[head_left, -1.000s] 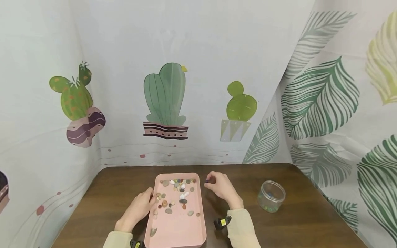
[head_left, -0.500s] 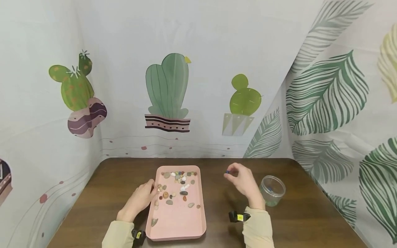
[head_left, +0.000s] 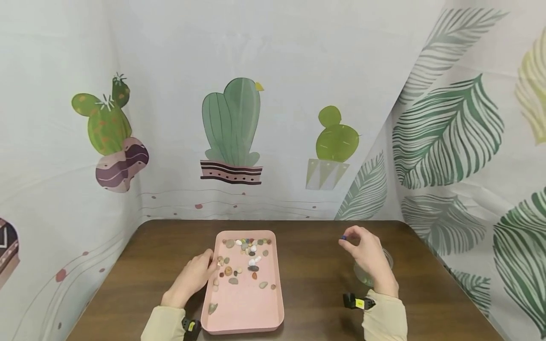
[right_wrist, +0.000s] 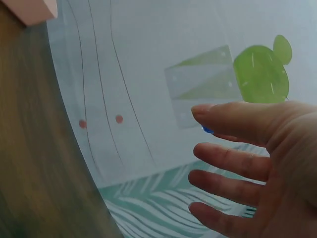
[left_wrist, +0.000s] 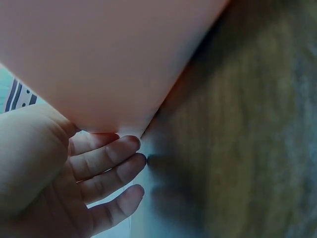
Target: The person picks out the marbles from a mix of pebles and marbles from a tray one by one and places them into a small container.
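Observation:
A small blue marble [head_left: 343,237] is pinched between the thumb and index finger of my right hand [head_left: 368,251], raised over the table's right side. In the right wrist view only a sliver of the blue marble [right_wrist: 208,130] shows below the thumb, while the other fingers are spread. A round clear jar [head_left: 362,276] stands behind this hand, mostly covered by it. My left hand [head_left: 194,274] holds the left side of a pink tray [head_left: 245,315]. In the left wrist view, its fingers [left_wrist: 111,156] lie along the tray's outer wall and the thumb is hidden.
Several pebbles and small coloured stones lie in the tray, with a row along its far end and a white pebble [head_left: 252,262] near the middle. The brown table [head_left: 311,284] ends at a patterned cloth backdrop [head_left: 281,142].
My right hand has carried the blue marble rightward from beside the tray to near the jar, covering much of it. My left hand stays at the tray's side. The head view has shifted slightly.

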The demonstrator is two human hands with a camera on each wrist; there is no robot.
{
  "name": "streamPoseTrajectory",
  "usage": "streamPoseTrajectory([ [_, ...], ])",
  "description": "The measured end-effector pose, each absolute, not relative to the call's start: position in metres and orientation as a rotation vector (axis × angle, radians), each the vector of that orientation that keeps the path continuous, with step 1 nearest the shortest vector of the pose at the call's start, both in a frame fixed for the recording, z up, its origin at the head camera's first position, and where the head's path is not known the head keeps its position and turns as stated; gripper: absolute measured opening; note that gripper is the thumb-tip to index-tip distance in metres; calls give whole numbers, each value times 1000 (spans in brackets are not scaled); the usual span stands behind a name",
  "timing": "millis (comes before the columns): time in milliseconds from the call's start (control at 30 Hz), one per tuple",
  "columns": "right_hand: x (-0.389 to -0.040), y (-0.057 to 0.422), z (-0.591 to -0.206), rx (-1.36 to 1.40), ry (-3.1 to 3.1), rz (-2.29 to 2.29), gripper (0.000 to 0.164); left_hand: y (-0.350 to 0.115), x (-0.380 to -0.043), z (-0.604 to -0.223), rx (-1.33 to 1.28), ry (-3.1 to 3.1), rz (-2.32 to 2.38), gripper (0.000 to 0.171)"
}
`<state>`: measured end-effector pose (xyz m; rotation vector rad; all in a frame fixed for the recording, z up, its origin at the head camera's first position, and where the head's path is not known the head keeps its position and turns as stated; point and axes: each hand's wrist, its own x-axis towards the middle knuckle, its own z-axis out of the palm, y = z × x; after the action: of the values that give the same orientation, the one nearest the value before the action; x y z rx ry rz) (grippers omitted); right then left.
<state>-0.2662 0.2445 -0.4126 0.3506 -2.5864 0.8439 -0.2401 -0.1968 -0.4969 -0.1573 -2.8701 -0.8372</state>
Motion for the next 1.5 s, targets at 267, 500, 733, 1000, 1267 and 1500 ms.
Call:
streamPoseTrajectory([
  [267, -270, 269, -410, 364, -2637, 761, 21, -197, -239, -497, -164, -2862, -837, 8],
  [500, -267, 299, -417, 249, -2642, 743, 20, -197, -239, -495, -190, -2861, -839, 8],
  [733, -263, 319, -424, 163, -2642, 754, 23, -198, -238, -495, -182, -2858, -830, 8],
  [1000, -264, 328, -432, 127, -2684, 749, 24, -197, -239, -494, -189, -2861, -830, 9],
  [1267, -268, 330, -441, 120, -2735, 766, 23, -197, -240, -495, -173, -2865, -849, 9],
  [1500, -271, 330, -452, 90, -2797, 782, 22, -197, -239, -494, -179, -2866, -830, 9],
])
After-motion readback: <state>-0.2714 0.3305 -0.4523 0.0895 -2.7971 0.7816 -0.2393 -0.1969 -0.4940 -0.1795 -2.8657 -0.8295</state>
